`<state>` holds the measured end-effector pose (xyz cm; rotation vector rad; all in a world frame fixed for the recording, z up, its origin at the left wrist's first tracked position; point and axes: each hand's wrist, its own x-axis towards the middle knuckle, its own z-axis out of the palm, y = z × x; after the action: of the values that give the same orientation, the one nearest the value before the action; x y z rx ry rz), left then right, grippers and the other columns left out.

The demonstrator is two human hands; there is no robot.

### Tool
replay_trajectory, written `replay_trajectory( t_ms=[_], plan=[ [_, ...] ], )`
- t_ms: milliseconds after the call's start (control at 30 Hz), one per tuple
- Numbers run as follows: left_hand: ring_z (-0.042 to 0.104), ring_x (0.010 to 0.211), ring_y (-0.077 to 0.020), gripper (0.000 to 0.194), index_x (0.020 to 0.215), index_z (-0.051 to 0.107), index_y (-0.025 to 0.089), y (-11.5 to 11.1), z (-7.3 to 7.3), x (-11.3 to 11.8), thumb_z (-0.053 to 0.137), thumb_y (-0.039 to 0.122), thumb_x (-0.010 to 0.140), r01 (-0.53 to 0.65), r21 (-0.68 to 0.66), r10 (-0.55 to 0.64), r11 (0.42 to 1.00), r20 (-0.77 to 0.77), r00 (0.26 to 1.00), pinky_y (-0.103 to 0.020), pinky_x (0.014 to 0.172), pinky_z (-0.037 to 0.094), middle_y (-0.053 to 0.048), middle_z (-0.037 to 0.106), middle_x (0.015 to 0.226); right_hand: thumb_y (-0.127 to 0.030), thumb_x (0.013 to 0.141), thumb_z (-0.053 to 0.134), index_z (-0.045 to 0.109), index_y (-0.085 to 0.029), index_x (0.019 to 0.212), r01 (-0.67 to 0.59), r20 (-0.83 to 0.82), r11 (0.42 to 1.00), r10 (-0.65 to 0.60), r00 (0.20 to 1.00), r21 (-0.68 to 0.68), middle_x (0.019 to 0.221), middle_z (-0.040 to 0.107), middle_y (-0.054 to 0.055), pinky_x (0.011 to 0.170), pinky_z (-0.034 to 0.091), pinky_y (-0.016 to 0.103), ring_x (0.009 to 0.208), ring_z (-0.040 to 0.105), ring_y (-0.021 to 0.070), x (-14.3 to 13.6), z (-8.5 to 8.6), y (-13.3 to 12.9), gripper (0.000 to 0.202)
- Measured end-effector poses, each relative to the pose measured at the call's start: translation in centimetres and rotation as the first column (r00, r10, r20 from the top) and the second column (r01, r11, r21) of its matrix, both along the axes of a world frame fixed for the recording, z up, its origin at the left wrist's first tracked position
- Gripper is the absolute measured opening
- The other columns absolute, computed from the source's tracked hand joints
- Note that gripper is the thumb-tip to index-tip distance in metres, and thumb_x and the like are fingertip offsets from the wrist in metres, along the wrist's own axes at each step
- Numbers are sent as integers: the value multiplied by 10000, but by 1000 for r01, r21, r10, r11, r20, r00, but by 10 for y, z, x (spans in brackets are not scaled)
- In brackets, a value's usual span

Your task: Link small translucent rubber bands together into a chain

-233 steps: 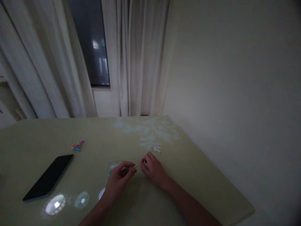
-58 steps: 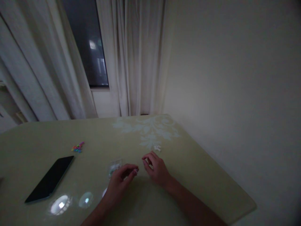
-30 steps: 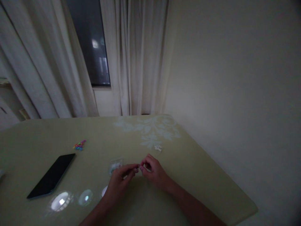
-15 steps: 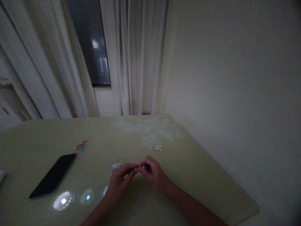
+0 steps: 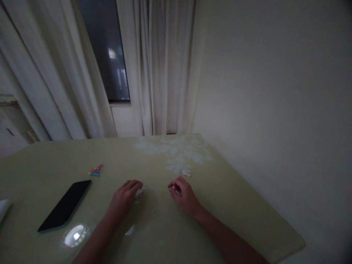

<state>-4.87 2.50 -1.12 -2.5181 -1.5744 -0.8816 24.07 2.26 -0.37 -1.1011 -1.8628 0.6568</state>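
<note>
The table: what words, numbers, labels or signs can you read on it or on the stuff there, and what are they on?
None can be read.
Black-screened device: its screen is dark, with no writing visible.
Clear packet by the left hand: partly hidden, too blurred to tell.
White pieces and colorful pieces: too small to tell.

left hand (image 5: 122, 198): bare | right hand (image 5: 183, 196): bare | forearms (image 5: 225, 235): bare, slim, narrowing toward the hands
</note>
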Motion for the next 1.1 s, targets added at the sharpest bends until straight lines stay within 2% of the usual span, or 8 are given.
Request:
replay_trajectory(
  t_ms=[100,267,400,533,700,833,967,1100],
  plan=[
    [734,1033,-253,459,1088,786,219,2,-1,3,475,-7,838,62,0,-62,998,-113,992,-358,908,593,-112,797,1121,-190,930,608,687,-184,935,56,73,997,-59,996,45,894,606,37,743,459,281,804,573,165,9,0,10,79],
    [726,1057,-251,466,1136,773,201,6,-4,5,500,-37,843,105,-15,-106,994,-170,980,-359,937,592,-119,790,1155,-168,914,611,687,-179,912,94,179,995,-100,979,43,853,622,29,728,447,272,765,574,155,33,8,25,77],
    [702,1131,-309,510,1241,742,181,1,-4,12,479,-37,862,116,7,-111,993,-236,965,-454,969,569,-146,770,1238,-129,836,677,717,-175,851,8,298,995,24,954,-104,780,639,9,655,407,246,704,573,142,49,14,28,63],
    [677,1187,-306,555,1362,672,225,-10,-10,42,503,-13,889,161,-27,-162,987,-250,954,-473,1027,514,-111,741,1325,-138,768,743,739,-189,802,-62,380,968,153,912,-242,729,657,-5,608,373,239,661,579,143,52,16,20,61],
    [691,1173,-277,479,1273,719,231,-20,-22,75,531,12,890,242,-166,-270,956,-173,947,-422,1013,522,-116,740,1324,-109,762,681,707,-189,745,-30,527,985,118,842,-172,740,670,13,600,340,251,648,556,150,43,17,9,85],
    [706,1111,-269,407,1139,759,229,-26,-19,74,530,5,888,253,-212,-272,944,-64,960,-377,960,534,-111,770,1213,-110,793,658,669,-181,793,-30,624,998,59,779,-57,821,670,38,633,362,263,702,567,165,37,15,9,72],
    [719,992,-243,300,1021,754,231,-30,-12,70,529,52,937,263,-242,-267,934,17,964,-336,880,544,-78,774,1057,-183,938,607,656,-168,934,1,590,1000,-20,807,31,951,665,64,734,429,277,836,618,187,31,6,17,51],
    [730,954,-237,238,1039,748,218,-28,-11,73,556,110,948,235,-251,-215,939,106,971,-326,861,555,-86,761,1041,-222,980,600,659,-172,996,3,586,1000,-7,810,8,1022,671,72,761,448,289,867,636,192,27,-4,23,79]
  ],
)
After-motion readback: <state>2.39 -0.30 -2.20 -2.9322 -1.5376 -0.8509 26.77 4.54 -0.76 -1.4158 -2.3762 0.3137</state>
